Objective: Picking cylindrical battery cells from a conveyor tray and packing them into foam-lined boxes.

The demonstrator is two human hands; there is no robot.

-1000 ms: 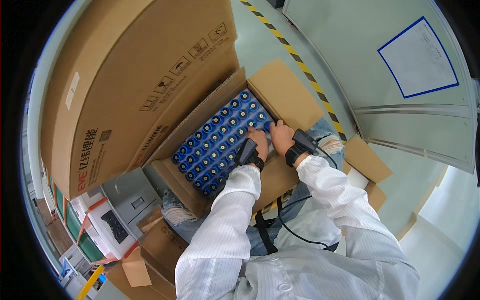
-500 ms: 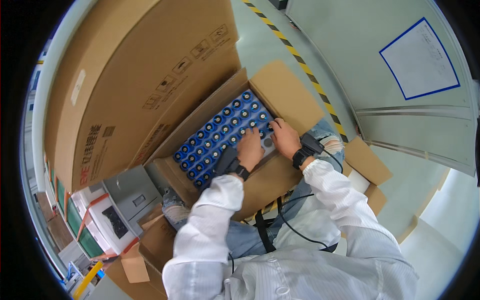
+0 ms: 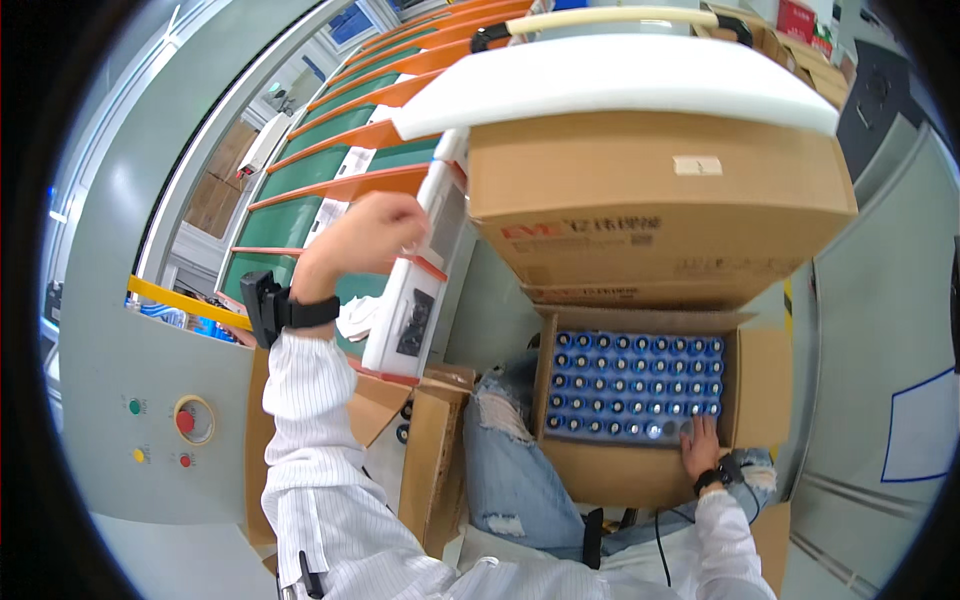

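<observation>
Blue cylindrical battery cells (image 3: 619, 386) with pale tops stand upright in rows in an open cardboard box (image 3: 620, 474) in front of my legs. My right hand (image 3: 702, 447) lies at the box's near right corner. Its fingers are stretched out and rest by the end cells of the nearest row, where grey round spots show in the tray. My left hand (image 3: 368, 236) is raised far to the left, above the edge of a conveyor (image 3: 428, 215). Its fingers are curled and smeared, so anything in them is hidden.
A large closed carton (image 3: 660, 235) with a white foam sheet (image 3: 620, 75) on top stands behind the open box. At left is a grey panel (image 3: 130, 480) with coloured buttons. Another open carton (image 3: 432, 465) stands beside my left leg.
My view has turned left. My left hand has left the battery cells and moved up and left to the conveyor. My right hand stays at the box's right end.
</observation>
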